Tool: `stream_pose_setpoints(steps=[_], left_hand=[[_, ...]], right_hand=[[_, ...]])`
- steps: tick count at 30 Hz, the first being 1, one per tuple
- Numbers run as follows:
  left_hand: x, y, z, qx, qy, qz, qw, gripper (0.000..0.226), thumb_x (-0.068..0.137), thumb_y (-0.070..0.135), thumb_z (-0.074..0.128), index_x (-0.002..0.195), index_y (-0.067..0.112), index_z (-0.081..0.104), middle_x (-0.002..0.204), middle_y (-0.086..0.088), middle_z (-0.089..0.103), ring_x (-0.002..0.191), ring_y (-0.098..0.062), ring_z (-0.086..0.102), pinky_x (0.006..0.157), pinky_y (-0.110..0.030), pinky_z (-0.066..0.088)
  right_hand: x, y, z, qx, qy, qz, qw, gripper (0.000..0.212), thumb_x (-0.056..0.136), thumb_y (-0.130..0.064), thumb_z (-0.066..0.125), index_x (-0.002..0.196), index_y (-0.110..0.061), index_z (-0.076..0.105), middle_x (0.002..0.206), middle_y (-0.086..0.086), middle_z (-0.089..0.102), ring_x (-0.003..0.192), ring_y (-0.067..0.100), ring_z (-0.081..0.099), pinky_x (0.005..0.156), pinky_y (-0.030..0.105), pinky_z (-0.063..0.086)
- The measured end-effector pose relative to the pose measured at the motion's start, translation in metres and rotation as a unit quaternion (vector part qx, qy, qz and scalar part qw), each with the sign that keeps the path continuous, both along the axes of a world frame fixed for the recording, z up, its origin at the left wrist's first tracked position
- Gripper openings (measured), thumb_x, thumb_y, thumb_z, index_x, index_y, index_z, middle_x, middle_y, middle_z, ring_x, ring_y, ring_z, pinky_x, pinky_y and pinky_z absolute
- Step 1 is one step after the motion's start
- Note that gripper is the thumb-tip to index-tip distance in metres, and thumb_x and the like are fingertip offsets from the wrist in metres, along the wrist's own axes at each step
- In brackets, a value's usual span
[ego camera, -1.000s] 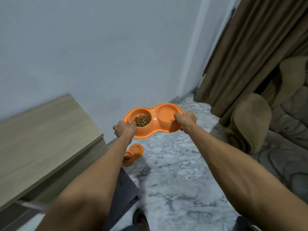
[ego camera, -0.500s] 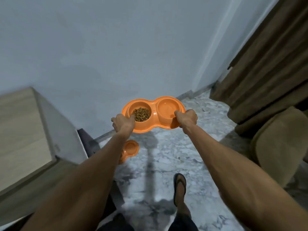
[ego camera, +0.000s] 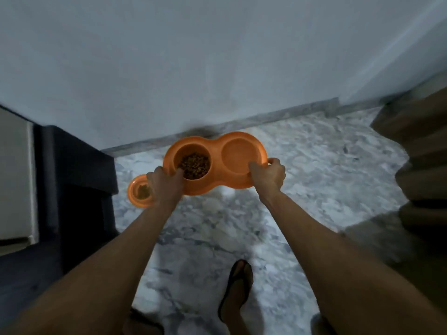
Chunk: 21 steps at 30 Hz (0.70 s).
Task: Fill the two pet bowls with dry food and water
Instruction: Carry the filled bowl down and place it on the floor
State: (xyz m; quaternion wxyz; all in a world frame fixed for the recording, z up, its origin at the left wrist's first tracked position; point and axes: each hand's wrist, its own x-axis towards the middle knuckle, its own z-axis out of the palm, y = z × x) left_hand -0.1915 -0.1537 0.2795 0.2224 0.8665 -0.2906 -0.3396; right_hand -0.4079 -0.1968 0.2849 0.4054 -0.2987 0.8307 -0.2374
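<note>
An orange double pet bowl (ego camera: 216, 180) is held level between both hands, in front of the person and over the grey marble floor (ego camera: 314, 180). It cannot be told whether its underside touches the floor.

The left hand (ego camera: 164, 187) grips the bowl's left end. Its thumb hooks over the rim at the edge of the left well, and its other fingers are tucked under the rim, out of sight. The right hand (ego camera: 268, 176) grips the right end, with the thumb lying on the rim and a curled finger wrapped round the outer edge.

The left well holds brown dry food (ego camera: 195, 165) heaped in its bottom. The right well (ego camera: 240, 153) shows only smooth orange, and whether there is water in it cannot be told.

Just left of the double bowl, partly hidden behind the left hand, a second orange pet bowl (ego camera: 137, 193) sits on the floor with something dark inside. Farther left of the double bowl stands a dark cabinet (ego camera: 79, 175).

Beyond the double bowl a pale wall (ego camera: 217, 68) meets the floor at a grey skirting strip. Well to the right of the bowl hangs a brown curtain (ego camera: 425, 153). Nearer the person than the bowl, a foot in a dark sandal (ego camera: 238, 288) rests on the floor.
</note>
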Motion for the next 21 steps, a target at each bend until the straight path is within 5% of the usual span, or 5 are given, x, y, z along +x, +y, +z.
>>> stream_pose_setpoints(steps=[7, 12, 21], left_hand=[[-0.015, -0.015, -0.183, 0.018, -0.024, 0.029, 0.999, 0.046, 0.084, 0.036, 0.065, 0.094, -0.009, 0.063, 0.095, -0.024, 0.065, 0.095, -0.035, 0.061, 0.083, -0.046, 0.05], [-0.022, -0.02, -0.29, 0.035, -0.005, 0.055, 0.998, 0.049, 0.081, 0.038, 0.066, 0.099, -0.007, 0.065, 0.106, -0.026, 0.065, 0.109, -0.039, 0.057, 0.091, -0.048, 0.049], [-0.033, -0.028, -0.39, 0.029, 0.051, 0.106, 0.993, 0.047, 0.081, 0.029, 0.073, 0.107, -0.009, 0.064, 0.099, -0.022, 0.068, 0.1, -0.034, 0.066, 0.068, -0.037, 0.047]], right_hand=[[-0.01, -0.016, -0.187, 0.027, 0.001, 0.014, 1.0, 0.051, 0.068, -0.033, 0.064, 0.114, -0.014, 0.056, 0.118, 0.009, 0.059, 0.099, 0.027, 0.061, 0.089, 0.046, 0.054], [-0.014, -0.022, -0.291, 0.032, 0.015, 0.017, 0.999, 0.05, 0.073, -0.033, 0.065, 0.117, -0.011, 0.056, 0.12, 0.011, 0.058, 0.099, 0.027, 0.06, 0.088, 0.042, 0.054], [-0.017, -0.04, -0.391, 0.024, 0.04, 0.032, 0.998, 0.036, 0.074, -0.029, 0.068, 0.104, -0.012, 0.058, 0.112, 0.01, 0.062, 0.09, 0.024, 0.061, 0.079, 0.041, 0.057]])
